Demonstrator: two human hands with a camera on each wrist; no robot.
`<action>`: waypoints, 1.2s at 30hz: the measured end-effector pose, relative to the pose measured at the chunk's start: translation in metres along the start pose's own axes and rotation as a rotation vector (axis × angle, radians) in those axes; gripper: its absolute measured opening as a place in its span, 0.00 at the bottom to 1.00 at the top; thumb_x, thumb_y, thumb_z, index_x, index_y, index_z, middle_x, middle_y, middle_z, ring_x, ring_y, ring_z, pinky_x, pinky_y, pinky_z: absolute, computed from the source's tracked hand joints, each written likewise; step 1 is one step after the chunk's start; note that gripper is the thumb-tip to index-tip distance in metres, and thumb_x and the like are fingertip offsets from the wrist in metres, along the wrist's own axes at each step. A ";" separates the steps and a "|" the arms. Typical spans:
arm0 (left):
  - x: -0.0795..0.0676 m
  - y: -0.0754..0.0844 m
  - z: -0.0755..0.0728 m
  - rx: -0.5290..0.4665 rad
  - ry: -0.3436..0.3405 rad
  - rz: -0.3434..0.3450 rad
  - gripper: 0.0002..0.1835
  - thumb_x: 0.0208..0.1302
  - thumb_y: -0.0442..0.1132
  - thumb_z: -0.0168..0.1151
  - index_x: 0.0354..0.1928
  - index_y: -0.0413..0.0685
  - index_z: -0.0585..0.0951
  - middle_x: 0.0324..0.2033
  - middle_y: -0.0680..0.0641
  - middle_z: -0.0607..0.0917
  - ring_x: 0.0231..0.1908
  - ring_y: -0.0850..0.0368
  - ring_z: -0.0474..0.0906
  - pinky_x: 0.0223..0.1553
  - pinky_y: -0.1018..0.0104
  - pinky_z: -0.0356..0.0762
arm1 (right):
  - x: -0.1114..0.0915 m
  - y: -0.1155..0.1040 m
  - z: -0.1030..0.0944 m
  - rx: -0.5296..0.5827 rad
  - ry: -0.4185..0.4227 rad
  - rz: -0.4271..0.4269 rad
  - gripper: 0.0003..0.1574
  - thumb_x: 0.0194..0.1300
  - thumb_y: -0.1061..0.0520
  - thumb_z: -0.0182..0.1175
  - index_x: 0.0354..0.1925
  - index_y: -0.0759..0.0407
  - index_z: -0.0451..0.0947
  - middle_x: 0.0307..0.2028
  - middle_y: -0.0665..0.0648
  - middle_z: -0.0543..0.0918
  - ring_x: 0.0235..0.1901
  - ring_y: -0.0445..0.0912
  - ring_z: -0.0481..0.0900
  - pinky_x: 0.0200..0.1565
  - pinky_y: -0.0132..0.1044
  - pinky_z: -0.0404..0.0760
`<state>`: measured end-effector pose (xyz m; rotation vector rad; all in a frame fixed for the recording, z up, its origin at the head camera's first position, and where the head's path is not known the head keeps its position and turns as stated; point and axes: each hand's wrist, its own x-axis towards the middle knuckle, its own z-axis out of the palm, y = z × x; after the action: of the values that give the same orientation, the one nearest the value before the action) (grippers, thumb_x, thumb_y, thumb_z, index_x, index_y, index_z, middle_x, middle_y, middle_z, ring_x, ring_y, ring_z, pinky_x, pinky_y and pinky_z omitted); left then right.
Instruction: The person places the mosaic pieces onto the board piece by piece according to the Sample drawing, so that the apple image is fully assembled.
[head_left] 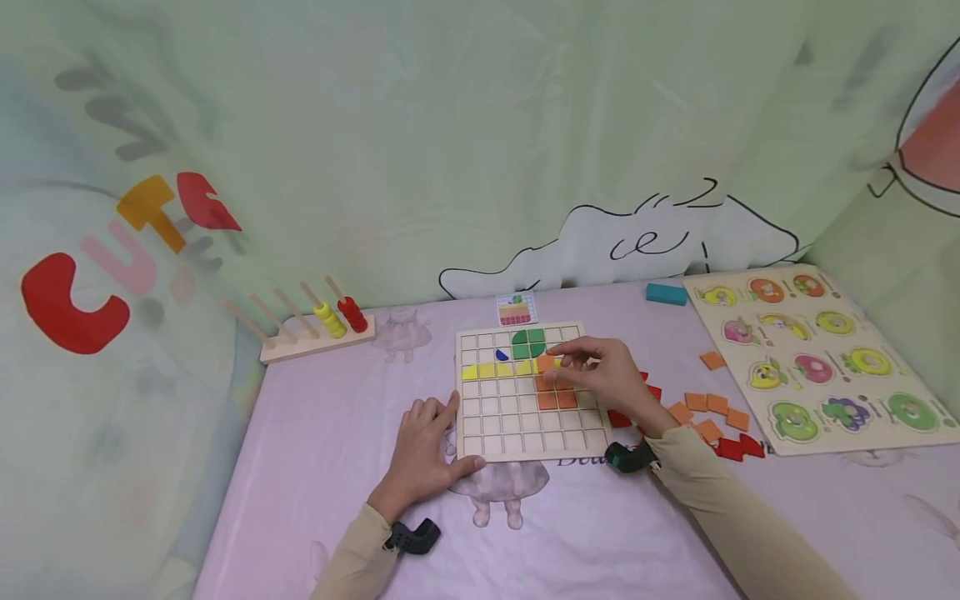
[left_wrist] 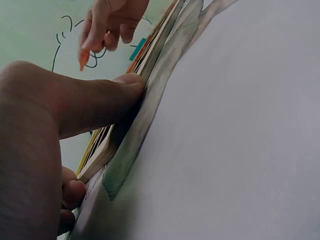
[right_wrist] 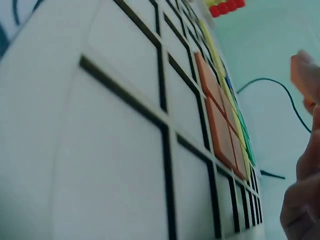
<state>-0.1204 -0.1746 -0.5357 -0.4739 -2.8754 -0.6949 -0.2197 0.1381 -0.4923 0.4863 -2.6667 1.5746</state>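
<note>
A wooden grid board lies in front of me. My left hand rests at its near left corner, thumb against the front edge and fingers along the left edge. Over the board, my right hand pinches an orange square tile between thumb and fingertips; the left wrist view shows this tile raised off the surface. Below it in the head view, orange tiles fill a small block of cells. A row of yellow tiles, green rounded pieces and a blue piece also sit on the grid.
Loose orange tiles and red pieces lie right of the board. A pattern card is behind it. A fruit puzzle board and teal block are at the right, a peg stand with beads at the back left.
</note>
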 end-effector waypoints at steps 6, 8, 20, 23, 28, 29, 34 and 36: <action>0.001 0.000 0.000 -0.002 -0.003 0.003 0.56 0.52 0.66 0.75 0.77 0.39 0.71 0.38 0.53 0.70 0.41 0.57 0.58 0.46 0.62 0.58 | 0.005 -0.012 0.017 -0.143 -0.086 0.048 0.20 0.54 0.53 0.83 0.46 0.54 0.93 0.32 0.52 0.83 0.36 0.48 0.74 0.35 0.34 0.72; 0.001 0.000 0.000 -0.002 -0.007 0.000 0.56 0.52 0.66 0.74 0.77 0.39 0.70 0.38 0.53 0.70 0.41 0.57 0.58 0.47 0.62 0.58 | 0.006 -0.015 0.021 -0.181 -0.107 0.060 0.21 0.54 0.53 0.83 0.47 0.55 0.93 0.31 0.52 0.83 0.36 0.48 0.75 0.34 0.35 0.71; 0.002 0.000 0.000 -0.010 -0.013 -0.001 0.57 0.52 0.66 0.74 0.77 0.39 0.70 0.38 0.53 0.69 0.41 0.57 0.58 0.47 0.62 0.58 | 0.008 -0.022 0.030 -0.271 -0.129 0.131 0.22 0.52 0.52 0.84 0.45 0.56 0.93 0.28 0.52 0.81 0.32 0.47 0.75 0.30 0.36 0.68; 0.001 0.000 0.001 -0.007 -0.013 0.000 0.57 0.52 0.67 0.74 0.77 0.39 0.70 0.38 0.53 0.69 0.41 0.57 0.58 0.47 0.62 0.58 | 0.006 -0.024 0.028 -0.267 -0.116 0.140 0.20 0.52 0.52 0.84 0.43 0.57 0.93 0.29 0.53 0.81 0.33 0.48 0.75 0.32 0.37 0.69; 0.001 -0.001 0.002 -0.005 0.000 0.002 0.56 0.52 0.66 0.75 0.77 0.39 0.71 0.38 0.53 0.70 0.41 0.57 0.59 0.47 0.61 0.60 | 0.007 -0.023 0.028 -0.270 -0.113 0.131 0.14 0.56 0.53 0.81 0.41 0.56 0.94 0.30 0.53 0.83 0.34 0.47 0.76 0.31 0.36 0.70; 0.001 -0.001 0.002 -0.007 0.001 0.002 0.56 0.52 0.66 0.75 0.77 0.39 0.71 0.38 0.53 0.71 0.41 0.57 0.59 0.47 0.61 0.60 | 0.007 -0.022 0.028 -0.274 -0.113 0.129 0.13 0.57 0.53 0.81 0.40 0.56 0.94 0.30 0.53 0.83 0.33 0.47 0.76 0.31 0.36 0.70; 0.001 -0.001 0.001 -0.005 -0.003 -0.004 0.56 0.52 0.66 0.75 0.77 0.39 0.71 0.38 0.53 0.70 0.41 0.57 0.59 0.46 0.61 0.59 | 0.010 -0.021 0.028 -0.274 -0.138 0.119 0.13 0.58 0.52 0.81 0.40 0.56 0.94 0.31 0.53 0.85 0.33 0.46 0.76 0.31 0.34 0.70; 0.001 -0.001 0.002 -0.002 -0.003 -0.005 0.56 0.52 0.66 0.75 0.77 0.39 0.71 0.38 0.53 0.70 0.41 0.57 0.59 0.46 0.62 0.59 | 0.010 -0.020 0.026 -0.265 -0.155 0.125 0.14 0.58 0.51 0.81 0.41 0.55 0.94 0.33 0.53 0.85 0.34 0.46 0.76 0.31 0.34 0.70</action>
<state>-0.1217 -0.1743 -0.5379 -0.4691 -2.8798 -0.6979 -0.2203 0.1046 -0.4862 0.4562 -3.0170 1.2238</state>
